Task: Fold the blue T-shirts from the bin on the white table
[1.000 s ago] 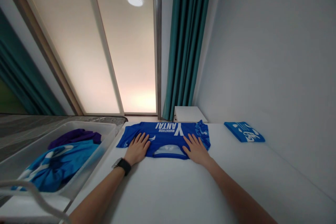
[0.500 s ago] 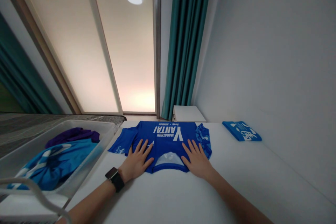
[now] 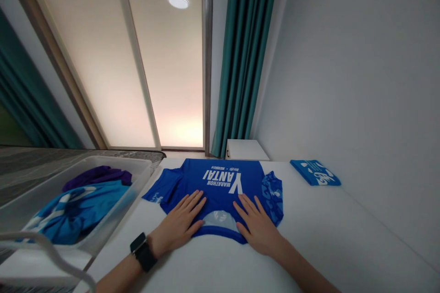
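A blue T-shirt (image 3: pixel 220 199) with white "Yantai Marathon" lettering lies spread on the white table (image 3: pixel 202 268), its neckline towards me and its far part reaching the table's back edge. My left hand (image 3: pixel 180 222), with a black watch (image 3: pixel 142 251) on the wrist, rests flat on the shirt left of the collar, fingers stretched out. On the other side of the collar, my right hand (image 3: pixel 257 224) presses flat with its fingers spread. Both sleeves stick out sideways, the right one patterned and somewhat crumpled.
A folded blue garment (image 3: pixel 315 172) lies at the table's far right by the wall. To the left stands a translucent white bin (image 3: pixel 140 169) holding purple and blue clothes (image 3: pixel 80 210). A grey cable-like curve (image 3: pixel 51 254) crosses the lower left. Behind the table is a white cabinet (image 3: pixel 245 149).
The shirt's collar has come nearer to me, and both hands have slid slightly towards me with it. The right sleeve has shifted a little outward.
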### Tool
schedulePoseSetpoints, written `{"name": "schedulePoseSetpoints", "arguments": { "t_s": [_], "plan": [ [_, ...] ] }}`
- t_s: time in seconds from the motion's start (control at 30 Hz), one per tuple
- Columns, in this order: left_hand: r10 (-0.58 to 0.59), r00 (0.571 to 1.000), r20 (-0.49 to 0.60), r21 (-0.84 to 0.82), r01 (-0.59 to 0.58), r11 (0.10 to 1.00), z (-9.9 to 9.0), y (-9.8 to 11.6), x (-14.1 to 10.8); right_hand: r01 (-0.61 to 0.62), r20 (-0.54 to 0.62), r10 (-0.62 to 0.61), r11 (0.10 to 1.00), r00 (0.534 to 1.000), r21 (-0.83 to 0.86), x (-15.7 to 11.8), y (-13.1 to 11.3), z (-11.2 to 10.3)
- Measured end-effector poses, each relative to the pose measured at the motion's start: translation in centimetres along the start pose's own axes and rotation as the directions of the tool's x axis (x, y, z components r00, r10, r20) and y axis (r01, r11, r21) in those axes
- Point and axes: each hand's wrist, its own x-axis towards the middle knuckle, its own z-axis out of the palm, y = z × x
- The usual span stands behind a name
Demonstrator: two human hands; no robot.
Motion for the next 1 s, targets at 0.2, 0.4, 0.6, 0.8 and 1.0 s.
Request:
{"name": "schedulePoseSetpoints", "arguments": {
  "t_s": [0.2,0.4,0.6,0.8,1.0],
  "plan": [
    [0.002,1.0,0.0,-0.015,-0.002,1.0,1.1,2.6,-0.1,0.083,0.012,-0.084,0.996,0.996,0.041,2.0,2.6,-0.2],
    [-0.1,0.994,-0.042,-0.021,0.099,0.995,2.0,4.4,0.4,0.074,-0.014,-0.074,0.997,0.997,0.027,1.7,3.6,-0.1],
    [-0.07,0.994,0.088,-0.143,0.082,0.986,-0.3,3.0,1.9,0.056,0.011,-0.057,0.997,0.998,0.054,-1.2,3.3,-0.2],
    [-0.223,0.975,0.014,-0.1,0.223,0.97,-0.6,-1.4,2.1,0.034,-0.019,-0.032,0.994,0.999,0.108,-0.9,4.6,-1.0],
    [-0.443,0.896,0.022,0.051,0.441,0.896,1.5,-4.7,-0.8,0.049,-0.244,-0.036,0.998,0.969,0.046,3.4,2.2,-0.7]
  ]
}}
